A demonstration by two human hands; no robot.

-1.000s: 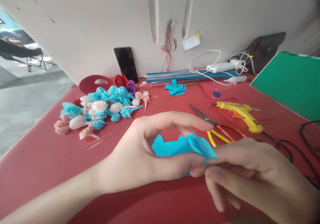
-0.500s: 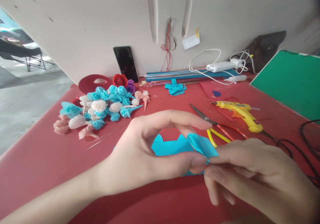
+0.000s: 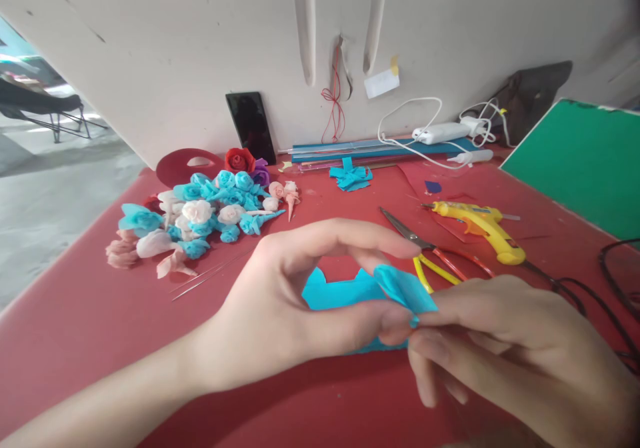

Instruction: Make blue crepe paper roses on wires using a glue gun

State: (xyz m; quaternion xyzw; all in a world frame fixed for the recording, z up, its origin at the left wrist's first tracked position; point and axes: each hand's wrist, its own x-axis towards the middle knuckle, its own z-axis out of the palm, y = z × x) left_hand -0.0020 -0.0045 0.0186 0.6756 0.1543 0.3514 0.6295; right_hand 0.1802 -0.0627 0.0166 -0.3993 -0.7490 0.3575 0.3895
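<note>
A small folded piece of blue crepe paper [image 3: 407, 289] is pinched between both hands at the centre right. My left hand [image 3: 300, 301] grips its lower left edge with the thumb, while the index finger arches above it. From the right, my right hand [image 3: 500, 341] closes thumb and index finger on the paper's other edge. Behind and below my left hand, a larger blue paper sheet [image 3: 340, 293] lies on the table, partly hidden. Just beyond the fingers are scissors [image 3: 420, 241] with red and yellow handles.
Handmade paper flowers [image 3: 197, 211] are heaped at the left on the red table [image 3: 75, 355]. A yellow glue gun [image 3: 483, 228] rests at the right with its black cord. Farther back are blue paper scraps [image 3: 351, 176], a phone [image 3: 251, 127] and a white power strip [image 3: 440, 133].
Almost nothing differs. Both hands keep their pinch on the folded blue paper, with only a very slight shift of the left fingers.
</note>
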